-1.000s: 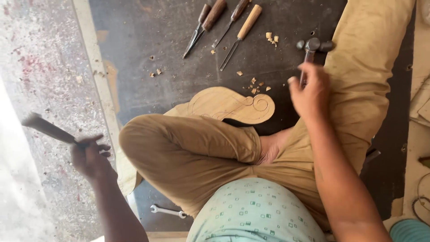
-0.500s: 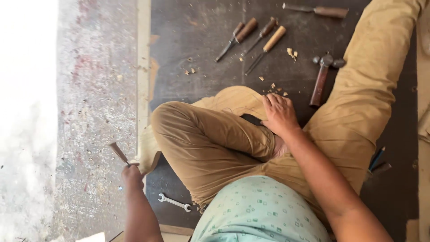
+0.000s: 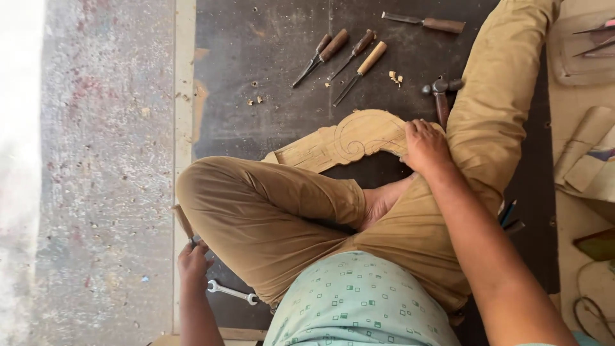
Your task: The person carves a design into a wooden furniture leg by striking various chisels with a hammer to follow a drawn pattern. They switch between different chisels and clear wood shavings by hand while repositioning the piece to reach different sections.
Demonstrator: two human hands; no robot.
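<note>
- Sitting cross-legged on a dark board [image 3: 256, 77], the person works from the floor; a wrench [image 3: 232, 293] lies by the near knee.
- Left hand [image 3: 194, 263] is closed round a wooden-handled tool [image 3: 184, 222], beside the left knee.
- Right hand [image 3: 424, 146] lies flat, fingers spread, on the end of the carved scroll panel [image 3: 349, 140]; nothing gripped.
- Panel lies on the board just beyond the shins.
- Hammer [image 3: 441, 96] sits just past that hand.
- Chisels [image 3: 339, 54] lie farther off, with wood chips [image 3: 396, 78] beside them.
</note>
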